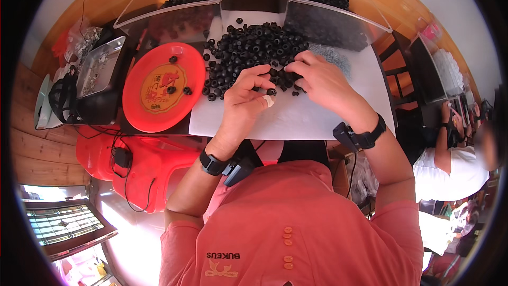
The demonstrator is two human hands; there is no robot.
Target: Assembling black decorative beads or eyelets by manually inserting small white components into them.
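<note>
A heap of small black hollow round plastic parts lies on a white sheet in front of me. At the near edge of the heap, my left hand pinches one small black round part between thumb and fingers; the thumb has a pale wrap on it. My right hand is at the heap's right side, its bent fingertips down among the black parts. Whatever those fingertips grip is hidden. Beside the right hand, a pile of tiny silvery pieces lies on the white sheet.
A red round plate with a few black parts stands on the left. Two clear bins with black parts stand behind the heap. A metal tray is far left, a red stool below. Another person works at right.
</note>
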